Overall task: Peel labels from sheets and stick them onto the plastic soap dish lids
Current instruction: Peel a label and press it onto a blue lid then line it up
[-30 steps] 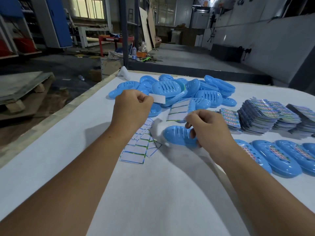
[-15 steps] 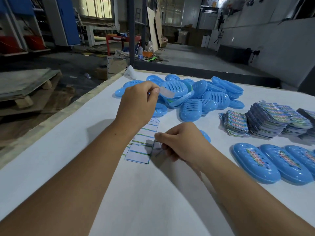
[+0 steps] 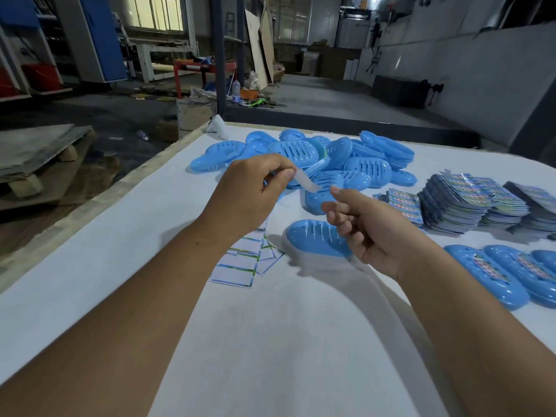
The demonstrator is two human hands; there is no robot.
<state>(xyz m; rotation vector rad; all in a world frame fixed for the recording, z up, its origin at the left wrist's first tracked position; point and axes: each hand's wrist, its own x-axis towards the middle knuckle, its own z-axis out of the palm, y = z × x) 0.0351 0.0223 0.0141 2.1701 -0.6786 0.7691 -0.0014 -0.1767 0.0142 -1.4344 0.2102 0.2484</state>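
Soap dish lids (image 3: 304, 155) heaped on white table (image 3: 270, 341), dim workshop floor (image 3: 316, 94) beyond

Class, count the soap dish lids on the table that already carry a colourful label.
3, in a row at the right edge: nearest labelled lid, middle labelled lid, far labelled lid, cut off by the frame. More may lie beyond.

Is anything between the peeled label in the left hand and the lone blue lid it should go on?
Nothing visible blocks it. The left hand pinches the label above the lid; the right hand overlaps only the lid's right end.
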